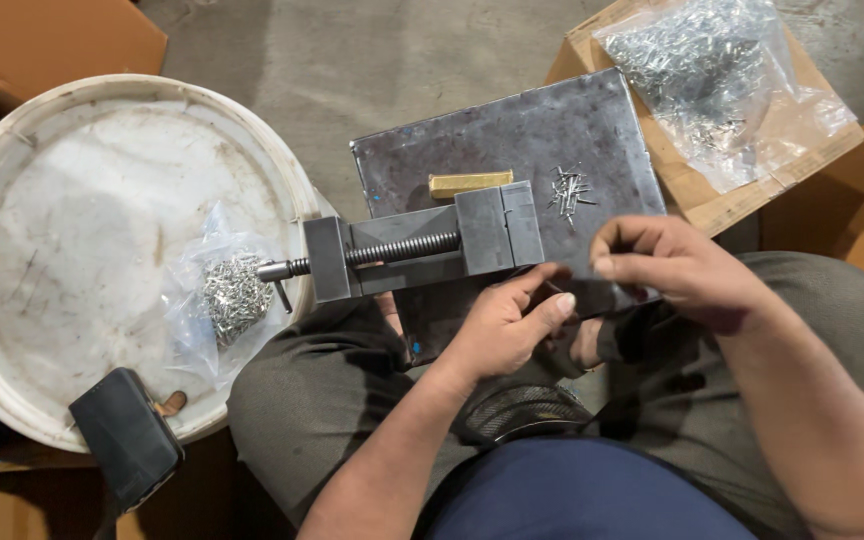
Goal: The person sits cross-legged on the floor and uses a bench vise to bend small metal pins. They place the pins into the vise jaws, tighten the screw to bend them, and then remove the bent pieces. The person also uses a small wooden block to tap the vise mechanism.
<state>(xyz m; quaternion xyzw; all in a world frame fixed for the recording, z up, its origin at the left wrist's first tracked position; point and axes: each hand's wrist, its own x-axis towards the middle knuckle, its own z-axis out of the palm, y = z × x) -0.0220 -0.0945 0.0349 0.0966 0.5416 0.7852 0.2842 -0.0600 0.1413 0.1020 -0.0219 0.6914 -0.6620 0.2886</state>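
Observation:
A dark steel plate [512,135] rests across my knees. On it lies a grey machine vise [422,245] with its screw and handle pointing left. A short brass bar [469,183] sits just behind the vise, and a small heap of thin metal pins [570,190] lies to its right. My left hand [502,325] is at the vise's right end, thumb and fingers curled close to the plate's near edge. My right hand [672,270] hovers beside it with fingertips pinched together. Whether either hand holds a small piece is hidden by the fingers.
To the left, a white bucket lid [72,200] carries a clear bag of small metal parts [227,295] and a dark phone [127,435] at its rim. At the back right, a cardboard box [702,190] holds a clear bag of pins [712,70]. The floor is concrete.

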